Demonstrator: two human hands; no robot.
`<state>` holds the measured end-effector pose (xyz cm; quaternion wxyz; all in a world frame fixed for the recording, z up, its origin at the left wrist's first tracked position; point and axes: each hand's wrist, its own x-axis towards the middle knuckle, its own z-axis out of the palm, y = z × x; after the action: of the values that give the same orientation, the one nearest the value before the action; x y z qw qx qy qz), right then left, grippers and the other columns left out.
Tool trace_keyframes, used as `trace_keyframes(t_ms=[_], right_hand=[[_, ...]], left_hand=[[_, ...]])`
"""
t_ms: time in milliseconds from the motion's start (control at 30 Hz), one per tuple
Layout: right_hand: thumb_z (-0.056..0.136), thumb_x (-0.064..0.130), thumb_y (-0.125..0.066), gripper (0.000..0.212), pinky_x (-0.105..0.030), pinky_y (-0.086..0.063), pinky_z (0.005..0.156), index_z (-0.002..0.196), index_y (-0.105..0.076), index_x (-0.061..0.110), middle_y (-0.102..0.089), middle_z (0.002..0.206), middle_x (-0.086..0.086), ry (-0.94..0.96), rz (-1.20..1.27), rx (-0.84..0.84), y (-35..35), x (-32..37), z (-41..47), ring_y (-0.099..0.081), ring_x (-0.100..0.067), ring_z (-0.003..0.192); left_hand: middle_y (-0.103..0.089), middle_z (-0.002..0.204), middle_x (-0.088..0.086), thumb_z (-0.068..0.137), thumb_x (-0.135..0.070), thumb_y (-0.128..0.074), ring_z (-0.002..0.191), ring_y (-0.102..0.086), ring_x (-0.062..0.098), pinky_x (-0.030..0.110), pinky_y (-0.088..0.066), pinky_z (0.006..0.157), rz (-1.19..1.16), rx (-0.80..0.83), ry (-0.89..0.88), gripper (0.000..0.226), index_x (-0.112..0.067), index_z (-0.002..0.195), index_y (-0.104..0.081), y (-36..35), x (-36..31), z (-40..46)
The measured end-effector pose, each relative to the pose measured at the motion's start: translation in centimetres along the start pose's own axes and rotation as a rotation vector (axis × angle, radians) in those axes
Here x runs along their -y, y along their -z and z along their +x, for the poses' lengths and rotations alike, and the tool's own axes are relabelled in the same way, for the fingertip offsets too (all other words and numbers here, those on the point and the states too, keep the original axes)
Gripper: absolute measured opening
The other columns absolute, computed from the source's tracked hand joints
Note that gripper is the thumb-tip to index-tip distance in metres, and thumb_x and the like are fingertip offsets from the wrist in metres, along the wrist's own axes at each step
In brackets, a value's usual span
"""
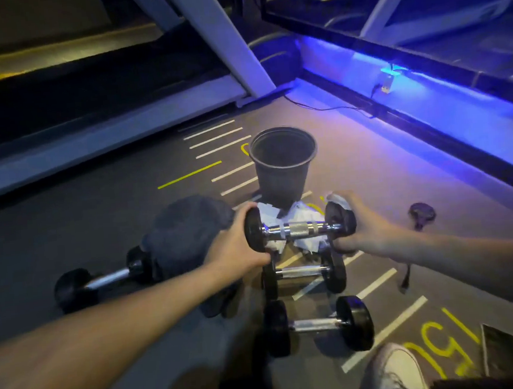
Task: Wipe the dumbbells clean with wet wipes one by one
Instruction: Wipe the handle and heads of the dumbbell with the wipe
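Evidently mid-wipe, the left hand (237, 242) gripped one end of the lifted dumbbell (298, 229) while the right hand (362, 226) pressed a wet wipe (338, 200) round its other head, above two more dumbbells (304, 275) on the floor (67, 227). Next probably came the chrome handle.

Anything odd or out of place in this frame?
One dumbbell lies apart at the left, partly under a dark cloth, away from the two in a row. Used wipes are heaped on the floor beside the bin, not in it.
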<state>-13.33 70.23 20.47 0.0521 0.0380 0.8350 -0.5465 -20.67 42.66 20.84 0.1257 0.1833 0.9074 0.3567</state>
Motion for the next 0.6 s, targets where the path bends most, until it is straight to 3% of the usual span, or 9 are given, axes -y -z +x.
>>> trace_keyframes(t_ms=[100,167,333,500,600], right_hand=[[0.072,-0.024,-0.066,0.082,-0.031,-0.045,0.041,0.134,-0.032,0.018,-0.056,0.083,-0.011,-0.084,-0.017,0.029,0.6,-4.8,-1.5,-0.055,-0.023,0.051],[0.071,-0.025,-0.063,0.081,-0.030,-0.044,0.041,0.133,-0.034,0.019,-0.059,0.075,-0.005,-0.116,-0.001,0.037,0.6,-7.7,-2.2,-0.053,-0.021,0.050],[0.062,-0.005,-0.068,0.083,-0.031,-0.046,0.048,0.130,-0.037,0.030,-0.058,0.093,-0.011,-0.158,-0.012,0.012,-0.4,-13.0,-2.0,-0.057,-0.014,0.057],[0.058,0.021,-0.073,0.087,-0.017,-0.048,0.071,0.133,-0.035,0.041,-0.056,0.119,-0.009,-0.168,-0.109,0.029,-1.8,-16.0,-1.3,-0.060,-0.004,0.086],[0.058,0.022,-0.073,0.089,-0.030,-0.048,0.099,0.133,-0.032,0.048,-0.048,0.136,-0.005,-0.132,-0.181,0.039,-2.7,-17.3,-1.7,-0.054,-0.011,0.120]], left_hand=[[-0.071,0.103,0.003,0.057,-0.037,-0.080,0.093,-0.070,0.028,0.033,-0.054,0.074,-0.018,0.080,0.040,0.095,-0.052,0.137,-0.029,-4.6,0.6,-0.4],[-0.070,0.104,0.002,0.057,-0.036,-0.081,0.094,-0.069,0.025,0.030,-0.053,0.074,-0.018,0.120,0.069,0.099,-0.052,0.139,-0.027,-7.1,1.2,-0.5],[-0.073,0.099,-0.003,0.055,-0.036,-0.079,0.091,-0.071,0.021,0.035,-0.057,0.079,-0.028,0.149,0.131,0.101,-0.059,0.137,-0.025,-10.9,3.3,-0.2],[-0.072,0.104,-0.004,0.061,-0.032,-0.083,0.097,-0.071,0.023,0.028,-0.053,0.075,0.004,0.170,0.167,0.100,-0.053,0.141,-0.027,-12.7,5.1,-0.2],[-0.069,0.100,-0.008,0.063,-0.028,-0.086,0.097,-0.070,0.021,0.009,-0.040,0.059,0.024,0.169,0.194,0.102,-0.047,0.145,-0.029,-14.1,6.0,-1.1]])
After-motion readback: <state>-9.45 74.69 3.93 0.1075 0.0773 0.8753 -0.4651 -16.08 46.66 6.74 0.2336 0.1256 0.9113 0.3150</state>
